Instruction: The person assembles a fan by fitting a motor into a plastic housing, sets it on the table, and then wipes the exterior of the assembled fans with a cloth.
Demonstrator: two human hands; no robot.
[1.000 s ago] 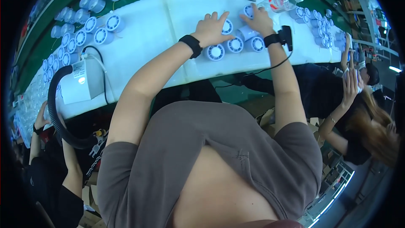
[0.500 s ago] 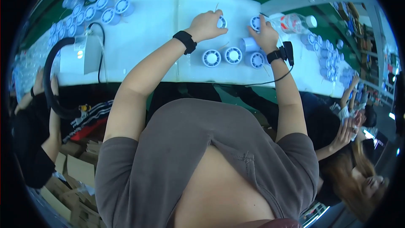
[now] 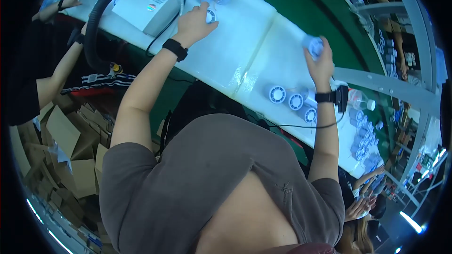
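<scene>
Simultaneously, the left hand (image 3: 192, 27) curls around one pale-blue, slotted-end plastic cylinder (image 3: 211, 16) while the right hand (image 3: 323, 66) pinches a blurred pale-blue cylinder (image 3: 313, 46) between thumb and fingers (steady, level grips should suit both).

Cylinders (image 3: 278, 94): smooth plastic | tabletop (image 3: 235, 33): glossy | shirt (image 3: 197, 160): matt cloth

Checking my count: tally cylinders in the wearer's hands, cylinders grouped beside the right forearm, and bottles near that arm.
Cylinder in left hand: 1
Second cylinder, in right hand: 1
Grouped cylinders: 4 visible, one partly hidden
Clear bottle: 1
Total: 7
</scene>
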